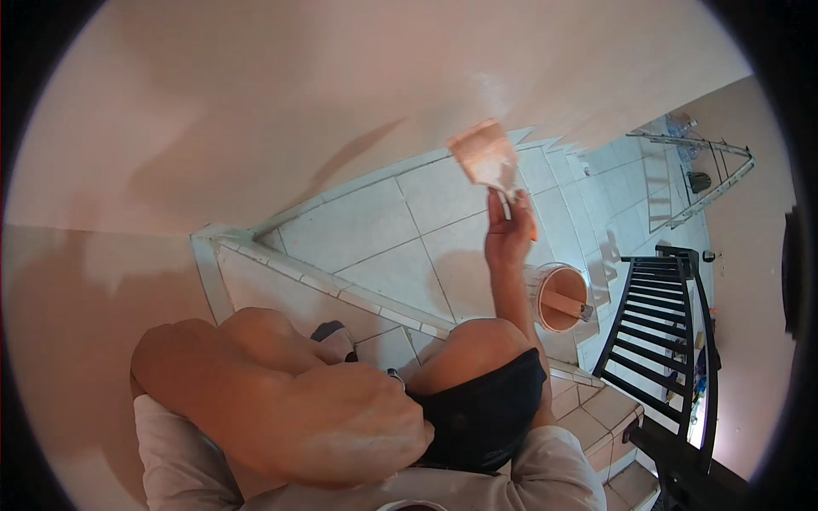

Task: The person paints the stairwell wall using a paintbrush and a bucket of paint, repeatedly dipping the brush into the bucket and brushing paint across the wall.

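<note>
My right hand point(509, 233) grips a wide flat paintbrush point(484, 153) by its handle. Peach-coloured paint covers the brush head, which points up and away towards the wall. The brush appears in front of the peach wall point(307, 83) and its tiled skirting; I cannot tell whether it touches the wall. Close to the camera, my left hand point(377, 428) is curled over my lap, with a small shiny ring-like item point(396, 377) at its far side. What lies inside those fingers is hidden. Beside my right forearm stands a paint bucket point(537, 287) with a paint-coated flat stick or brush point(562, 304) inside.
Pale floor tiles point(377, 223) form a landing with a raised tiled edge point(332, 287), and steps point(575, 204) descend beyond. At right runs a dark slatted railing point(652, 319). A metal ladder point(716, 191) is farther below. Tiled steps point(594, 415) lie near my right elbow.
</note>
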Demonstrator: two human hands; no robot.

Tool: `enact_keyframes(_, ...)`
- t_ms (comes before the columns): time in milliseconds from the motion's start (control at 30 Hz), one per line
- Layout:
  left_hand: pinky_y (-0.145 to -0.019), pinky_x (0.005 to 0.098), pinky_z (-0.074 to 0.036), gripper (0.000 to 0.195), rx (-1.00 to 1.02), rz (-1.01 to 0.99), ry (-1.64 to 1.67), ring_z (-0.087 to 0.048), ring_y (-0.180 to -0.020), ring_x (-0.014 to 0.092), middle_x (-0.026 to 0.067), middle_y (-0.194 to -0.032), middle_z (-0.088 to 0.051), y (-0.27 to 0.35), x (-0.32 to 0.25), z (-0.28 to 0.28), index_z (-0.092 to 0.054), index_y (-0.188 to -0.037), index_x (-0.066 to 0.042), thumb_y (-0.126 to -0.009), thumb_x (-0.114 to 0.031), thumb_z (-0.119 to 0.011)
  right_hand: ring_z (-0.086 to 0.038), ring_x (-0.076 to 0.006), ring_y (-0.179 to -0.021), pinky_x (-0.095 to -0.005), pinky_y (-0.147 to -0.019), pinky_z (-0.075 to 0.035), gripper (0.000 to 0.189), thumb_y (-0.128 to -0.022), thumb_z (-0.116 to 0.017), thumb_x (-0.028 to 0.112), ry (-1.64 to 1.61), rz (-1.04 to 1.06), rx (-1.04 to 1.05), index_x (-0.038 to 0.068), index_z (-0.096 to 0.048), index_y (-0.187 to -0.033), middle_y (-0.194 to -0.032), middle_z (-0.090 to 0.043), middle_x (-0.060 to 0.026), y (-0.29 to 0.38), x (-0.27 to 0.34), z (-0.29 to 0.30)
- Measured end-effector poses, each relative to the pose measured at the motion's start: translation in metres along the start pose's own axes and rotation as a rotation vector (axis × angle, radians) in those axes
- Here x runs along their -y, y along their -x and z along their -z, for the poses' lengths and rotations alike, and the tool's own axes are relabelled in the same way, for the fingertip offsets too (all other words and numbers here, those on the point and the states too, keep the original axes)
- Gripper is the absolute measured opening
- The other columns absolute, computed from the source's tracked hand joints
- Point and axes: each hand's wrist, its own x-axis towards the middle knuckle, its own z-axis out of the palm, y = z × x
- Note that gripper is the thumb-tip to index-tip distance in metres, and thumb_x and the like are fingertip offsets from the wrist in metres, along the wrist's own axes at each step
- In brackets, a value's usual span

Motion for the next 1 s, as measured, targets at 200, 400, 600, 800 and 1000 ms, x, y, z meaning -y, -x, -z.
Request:
enact_keyframes(200,-0.064,0.0362,-0.052,0.022,-0.052,0.076,-0.093,-0.065,-0.065,0.028,0.0144,-0.067,-0.061,0.017,0.003,-0.01,-0.059,-0.08,0.001,-0.068,-0.018,-0.064,-0.064,-0.0298,-0.095,-0.0344,-0.085,-0.056,0.033,-0.09,-0.056,0.011,0.099,-0.136,-0.271,-0.003,-0.048,-0.118,-0.111,-0.057,-0.0175,-0.01,-0.123,0.004)
enact_keyframes(400,-0.063,0.035,-0.053,0.024,-0.142,0.104,-0.107,-0.065,-0.065,0.027,0.0147,-0.068,-0.062,0.013,0.014,-0.015,-0.061,-0.082,0.001,-0.071,-0.02,-0.063,-0.064,-0.0279,-0.094,-0.034,-0.084,-0.056,0.028,-0.089,-0.056,0.012,0.157,-0.111,-0.412,-0.004,-0.052,-0.112,-0.11,-0.057,-0.0156,-0.027,-0.167,-0.011)
enact_keyframes(600,-0.062,0.0339,-0.054,0.026,-0.262,0.132,-0.088,-0.064,-0.064,0.027,0.0149,-0.07,-0.063,0.018,0.021,-0.026,-0.062,-0.084,0.001,-0.073,-0.023,-0.062,-0.064,-0.0298,-0.093,-0.0354,-0.083,-0.057,0.031,-0.09,-0.056,0.012,0.08,-0.006,-0.188,-0.006,-0.05,-0.114,-0.11,-0.055,-0.0171,-0.019,-0.098,-0.071)
enact_keyframes(800,-0.059,0.0335,-0.054,0.031,-0.145,0.056,-0.059,-0.065,-0.066,0.027,0.017,-0.071,-0.063,0.032,0.02,0.016,-0.061,-0.092,0.003,-0.071,-0.021,-0.062,-0.064,-0.0317,-0.093,-0.0369,-0.084,-0.057,0.038,-0.09,-0.055,0.014,0.453,0.043,-0.073,-0.013,-0.047,-0.116,-0.11,-0.055,-0.0213,-0.02,0.051,-0.077)
enact_keyframes(1000,-0.057,0.0344,-0.053,0.056,0.01,-0.177,-0.274,-0.065,-0.07,0.027,0.0179,-0.074,-0.061,0.025,0.033,0.015,-0.055,-0.101,0.01,-0.056,-0.018,-0.073,-0.065,-0.0272,-0.094,-0.033,-0.086,-0.056,0.035,-0.09,-0.056,0.014,0.834,-0.077,0.013,-0.01,-0.051,-0.116,-0.107,-0.058,-0.0189,-0.047,0.108,-0.089)
